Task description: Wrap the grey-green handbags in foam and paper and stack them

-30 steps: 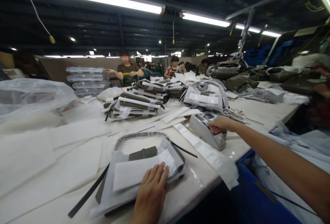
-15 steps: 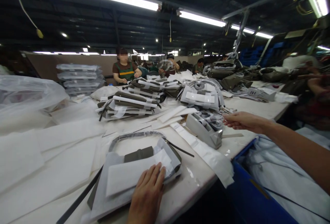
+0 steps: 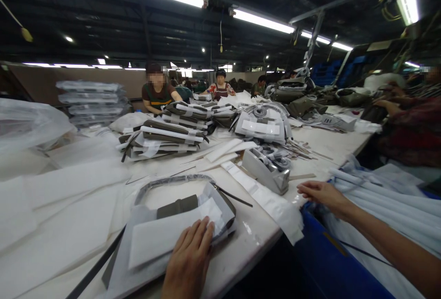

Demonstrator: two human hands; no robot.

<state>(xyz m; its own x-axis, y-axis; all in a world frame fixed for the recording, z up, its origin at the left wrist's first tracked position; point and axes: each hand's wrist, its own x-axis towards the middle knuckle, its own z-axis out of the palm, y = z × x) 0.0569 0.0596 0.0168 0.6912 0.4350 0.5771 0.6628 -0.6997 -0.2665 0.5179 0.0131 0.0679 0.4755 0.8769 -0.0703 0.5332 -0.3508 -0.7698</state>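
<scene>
Presumably, the bag [image 3: 177, 206] is light, pliable: grip its twelve-o'clock handle [image 3: 175, 178]; left hand [image 3: 191, 254] lies flat, right hand [image 3: 326, 196] apart, grasp unclear.

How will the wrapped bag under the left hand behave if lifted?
On the wrapped bag, the handle may hold its shape, being smoothly arched. The dark strap would probably dangle, since it trails loosely. The white sheet on top looks thin, so could bend easily.
</scene>
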